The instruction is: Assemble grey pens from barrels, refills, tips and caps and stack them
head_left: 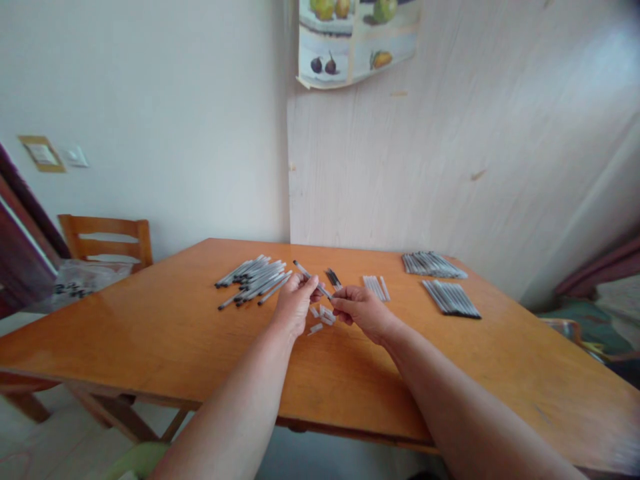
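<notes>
My left hand (294,303) and my right hand (361,309) meet over the middle of an orange wooden table (150,333). Both pinch the same thin grey pen (311,276), which slants up to the left between them. Small grey caps (323,317) lie on the table just below my fingers. A loose heap of grey pens (255,278) lies to the left of my left hand. A short row of pale pen tubes (376,287) lies just right of my right hand, and a few dark pieces (333,277) lie behind my hands.
Two neat bundles of pens (433,265) (451,298) lie at the table's far right. A wooden chair (107,240) with a plastic bag (83,278) stands at the left. A fruit poster (357,40) hangs on the wall behind.
</notes>
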Tool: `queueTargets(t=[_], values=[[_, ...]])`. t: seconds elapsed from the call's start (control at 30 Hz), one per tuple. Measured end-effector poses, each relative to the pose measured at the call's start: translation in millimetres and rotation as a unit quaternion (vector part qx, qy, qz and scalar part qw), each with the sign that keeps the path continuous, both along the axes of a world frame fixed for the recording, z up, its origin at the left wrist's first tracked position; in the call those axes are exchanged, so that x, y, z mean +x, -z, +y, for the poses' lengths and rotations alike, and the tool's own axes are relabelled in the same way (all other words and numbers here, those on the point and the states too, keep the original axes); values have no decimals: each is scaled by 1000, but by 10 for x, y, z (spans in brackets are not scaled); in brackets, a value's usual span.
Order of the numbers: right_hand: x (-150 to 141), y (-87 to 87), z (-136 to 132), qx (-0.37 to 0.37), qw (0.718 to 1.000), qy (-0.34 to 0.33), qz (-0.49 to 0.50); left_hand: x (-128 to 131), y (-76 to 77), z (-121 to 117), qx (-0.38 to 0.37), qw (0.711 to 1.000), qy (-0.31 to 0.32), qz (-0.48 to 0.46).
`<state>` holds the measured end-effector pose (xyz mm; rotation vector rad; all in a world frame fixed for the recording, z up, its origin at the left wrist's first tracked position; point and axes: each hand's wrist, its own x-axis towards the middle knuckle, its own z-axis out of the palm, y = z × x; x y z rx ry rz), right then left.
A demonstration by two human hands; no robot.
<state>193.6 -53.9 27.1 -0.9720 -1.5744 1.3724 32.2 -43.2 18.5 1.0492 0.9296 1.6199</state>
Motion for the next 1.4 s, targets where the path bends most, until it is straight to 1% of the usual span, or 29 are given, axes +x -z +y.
queueTargets(t=[0.43, 0.7, 0.93, 1.17, 1.23, 1.33, 1.4], values=[[-44, 8, -21, 14, 1000, 19, -6, 60, 22, -19, -13, 998, -18, -54], [-61, 13, -9, 11, 999, 39, -1, 102, 5, -46, -21, 996, -27, -76], [-60, 15, -10, 22, 1000, 16, -13, 83, 11, -46, -16, 999, -23, -43], [-63, -40, -9, 41, 999, 18, -31, 45, -52, -45, 16, 999, -32, -37], [-35, -53, 20, 42, 997, 37, -58, 25, -58, -40, 20, 998, -39, -39], [20, -45, 89, 57, 987, 111, -99, -2, -48, -33, 20, 998, -56, -18], [51, -35, 127, 70, 982, 146, -100, -6, -36, -34, 24, 997, -65, 17]])
